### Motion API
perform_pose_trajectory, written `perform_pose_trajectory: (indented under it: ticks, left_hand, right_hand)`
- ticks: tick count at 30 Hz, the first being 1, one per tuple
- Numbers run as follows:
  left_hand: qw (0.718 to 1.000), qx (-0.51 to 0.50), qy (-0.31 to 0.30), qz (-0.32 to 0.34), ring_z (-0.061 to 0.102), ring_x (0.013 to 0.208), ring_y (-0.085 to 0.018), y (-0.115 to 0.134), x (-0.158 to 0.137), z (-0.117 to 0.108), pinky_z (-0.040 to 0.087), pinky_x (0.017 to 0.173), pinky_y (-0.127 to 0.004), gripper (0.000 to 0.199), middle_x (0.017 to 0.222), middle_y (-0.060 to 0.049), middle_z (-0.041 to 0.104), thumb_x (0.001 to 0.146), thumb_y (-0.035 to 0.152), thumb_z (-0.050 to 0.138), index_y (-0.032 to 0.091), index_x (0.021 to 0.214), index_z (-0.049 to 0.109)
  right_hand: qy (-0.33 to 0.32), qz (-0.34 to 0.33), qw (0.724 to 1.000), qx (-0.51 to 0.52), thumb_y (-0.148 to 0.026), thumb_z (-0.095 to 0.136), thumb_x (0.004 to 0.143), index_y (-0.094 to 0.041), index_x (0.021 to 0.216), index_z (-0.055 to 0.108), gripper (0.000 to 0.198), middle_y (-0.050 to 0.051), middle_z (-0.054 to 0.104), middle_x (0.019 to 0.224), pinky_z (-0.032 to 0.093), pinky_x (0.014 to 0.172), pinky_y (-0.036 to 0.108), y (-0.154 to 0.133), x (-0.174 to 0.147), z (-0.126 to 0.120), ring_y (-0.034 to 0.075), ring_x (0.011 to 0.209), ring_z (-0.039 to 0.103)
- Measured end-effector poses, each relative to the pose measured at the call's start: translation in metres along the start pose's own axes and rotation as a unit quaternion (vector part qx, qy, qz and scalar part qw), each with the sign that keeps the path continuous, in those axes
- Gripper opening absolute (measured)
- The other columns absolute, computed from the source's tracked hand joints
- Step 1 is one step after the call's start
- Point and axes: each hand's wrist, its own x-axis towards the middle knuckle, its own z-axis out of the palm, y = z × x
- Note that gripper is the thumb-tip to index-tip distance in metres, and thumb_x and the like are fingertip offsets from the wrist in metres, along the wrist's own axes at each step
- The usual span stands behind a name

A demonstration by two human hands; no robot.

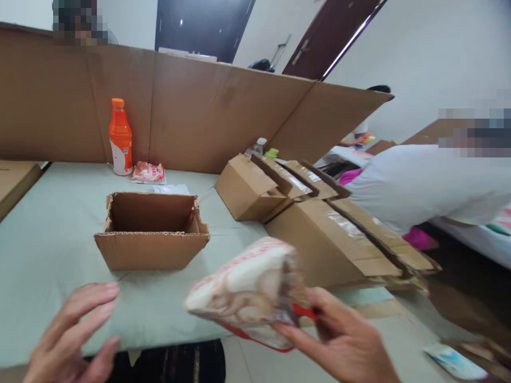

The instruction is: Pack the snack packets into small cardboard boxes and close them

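A white, red and brown printed food packet (247,295) is gripped at its right end by my right hand (339,330), thumb in front and fingers behind. It is held tilted over the front edge of the table, slightly blurred. My left hand (80,330) hovers at the lower left with fingers apart and nothing in them. Between and beyond the hands stands an open cardboard box (151,251); its inside looks dark, and its floor is hidden by the front wall.
Behind the box are an orange bottle (120,141), a small pink packet (149,173) and a white one (171,189). More cardboard boxes (315,239) stand to the right on the pale green tabletop (51,234). A tall cardboard screen (191,117) runs along the back. Another person's white sleeve (419,181) is at right.
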Motion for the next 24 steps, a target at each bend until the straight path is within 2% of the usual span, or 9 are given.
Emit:
perform_pose_trajectory:
  ticks: [3, 5, 7, 10, 13, 15, 18, 21, 24]
  left_hand:
    - [0.995, -0.069, -0.062, 0.025, 0.068, 0.124, -0.029, 0.028, 0.02, 0.028, 0.06, 0.102, -0.041, 0.057, 0.142, -0.008, 0.067, 0.096, 0.033, 0.07, 0.032, 0.15, 0.052]
    - [0.99, -0.118, -0.075, 0.016, 0.075, 0.106, -0.024, 0.038, 0.034, 0.039, 0.063, 0.089, -0.032, 0.04, 0.12, -0.007, 0.077, 0.097, 0.033, 0.069, 0.028, 0.136, 0.062]
    - [0.986, -0.145, -0.077, -0.006, 0.076, 0.079, -0.016, 0.043, 0.04, 0.043, 0.061, 0.072, -0.021, 0.018, 0.093, 0.001, 0.079, 0.097, 0.021, 0.066, 0.027, 0.113, 0.07]
    - [0.985, -0.153, -0.073, -0.043, 0.07, 0.059, -0.01, 0.045, 0.037, 0.045, 0.054, 0.059, -0.015, 0.013, 0.074, 0.006, 0.074, 0.096, 0.015, 0.063, 0.025, 0.096, 0.071]
    - [0.986, -0.148, -0.071, -0.034, 0.065, 0.055, -0.011, 0.043, 0.028, 0.049, 0.05, 0.055, -0.017, 0.015, 0.067, 0.003, 0.07, 0.096, 0.014, 0.059, 0.022, 0.086, 0.068]
    - [0.985, -0.149, -0.089, -0.011, 0.063, 0.054, -0.012, 0.042, 0.024, 0.054, 0.048, 0.053, -0.02, 0.018, 0.064, 0.001, 0.067, 0.096, 0.014, 0.055, 0.021, 0.082, 0.065]
    - [0.977, -0.169, -0.129, 0.028, 0.064, 0.056, -0.014, 0.043, 0.023, 0.063, 0.048, 0.055, -0.024, 0.019, 0.065, -0.002, 0.068, 0.097, 0.013, 0.051, 0.02, 0.085, 0.064]
    - [0.973, -0.175, -0.144, 0.044, 0.064, 0.057, -0.015, 0.043, 0.022, 0.071, 0.048, 0.056, -0.026, 0.019, 0.065, -0.003, 0.068, 0.099, 0.014, 0.049, 0.02, 0.087, 0.063]
    - [0.975, -0.166, -0.14, 0.043, 0.062, 0.055, -0.015, 0.04, 0.019, 0.076, 0.046, 0.054, -0.026, 0.02, 0.063, -0.002, 0.066, 0.098, 0.015, 0.049, 0.021, 0.084, 0.062]
  right_hand:
    - [-0.117, -0.089, 0.989, 0.03, -0.027, 0.078, 0.079, -0.026, 0.075, 0.063, 0.016, 0.003, 0.075, 0.075, 0.054, 0.053, 0.025, -0.031, 0.011, 0.032, 0.017, 0.06, 0.066]
    - [-0.171, -0.117, 0.977, 0.056, -0.021, 0.073, 0.081, -0.025, 0.076, 0.06, 0.014, 0.004, 0.076, 0.08, 0.056, 0.057, 0.025, -0.044, 0.016, 0.05, 0.016, 0.064, 0.067]
    - [-0.204, -0.124, 0.969, 0.064, -0.017, 0.071, 0.08, -0.024, 0.079, 0.06, 0.013, 0.004, 0.076, 0.083, 0.059, 0.065, 0.028, -0.047, 0.016, 0.06, 0.016, 0.067, 0.067]
    - [-0.256, -0.072, 0.963, 0.051, -0.017, 0.076, 0.077, -0.024, 0.095, 0.07, 0.02, 0.006, 0.078, 0.096, 0.061, 0.08, 0.033, -0.04, 0.008, 0.064, 0.02, 0.081, 0.071]
    - [-0.327, 0.026, 0.943, 0.064, -0.019, 0.085, 0.071, -0.031, 0.136, 0.067, 0.068, 0.008, 0.076, 0.119, 0.061, 0.093, 0.038, -0.033, 0.001, 0.061, 0.026, 0.106, 0.071]
    - [-0.359, 0.085, 0.924, 0.102, -0.021, 0.087, 0.07, -0.036, 0.149, 0.058, 0.086, 0.008, 0.071, 0.13, 0.062, 0.091, 0.037, -0.032, 0.0, 0.06, 0.027, 0.115, 0.067]
    - [-0.376, 0.141, 0.898, 0.181, -0.028, 0.088, 0.07, -0.033, 0.148, 0.059, 0.084, 0.006, 0.073, 0.115, 0.06, 0.089, 0.035, -0.032, 0.002, 0.064, 0.024, 0.104, 0.068]
    - [-0.371, 0.164, 0.875, 0.263, -0.046, 0.093, 0.066, -0.028, 0.145, 0.059, 0.088, 0.003, 0.071, 0.099, 0.056, 0.087, 0.034, -0.032, 0.006, 0.072, 0.019, 0.086, 0.067]
    - [-0.38, 0.127, 0.88, 0.256, -0.06, 0.086, 0.072, -0.025, 0.117, 0.075, 0.059, 0.005, 0.071, 0.103, 0.054, 0.081, 0.03, -0.036, 0.01, 0.079, 0.019, 0.085, 0.065]
